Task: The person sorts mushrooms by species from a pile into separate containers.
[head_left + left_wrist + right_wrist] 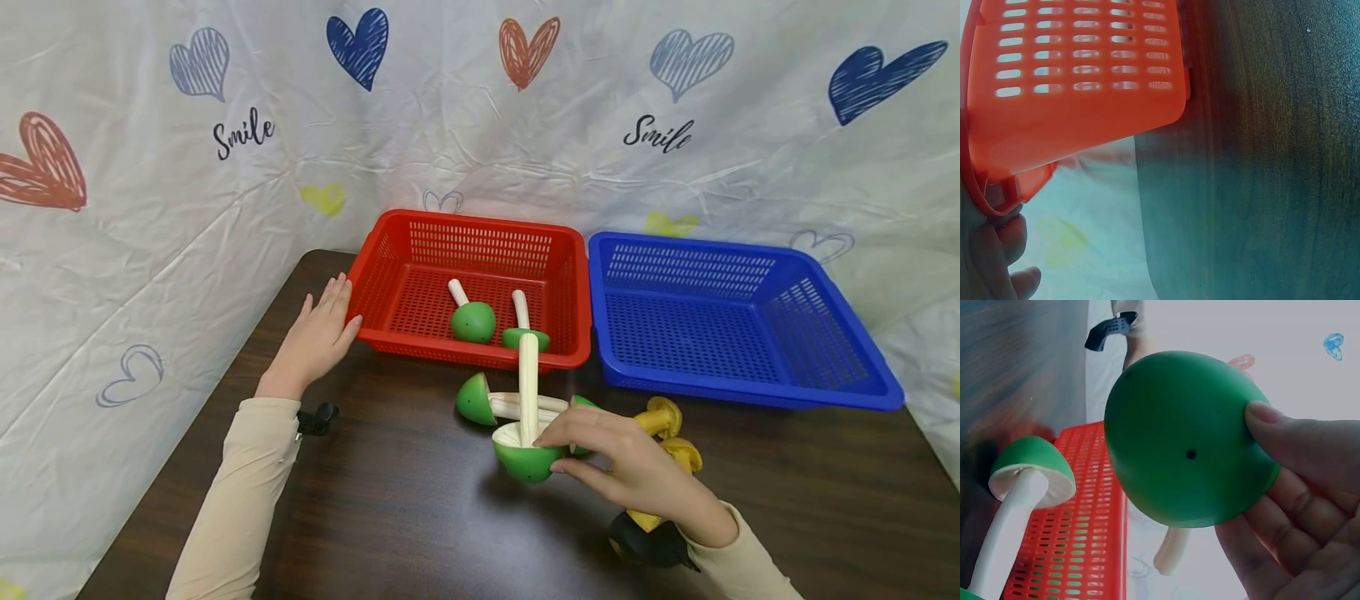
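My right hand (630,462) pinches a toy mushroom (528,462) by its green cap, its pale stem pointing up above the table. In the right wrist view the thumb presses the cap (1179,440) from one side, with fingers on the other. Behind it on the table lie two more green-capped mushrooms (474,400), their stems crossing. My left hand (318,333) rests with fairly straight fingers against the left rim of the red basket (390,337). Inside that basket are two green mushrooms (473,322).
A blue basket (675,379) stands right of the red one. Several yellow mushrooms (660,417) lie on the dark table (375,500) beside and partly under my right forearm, near a black-capped piece (645,542). A white cloth with printed hearts hangs behind.
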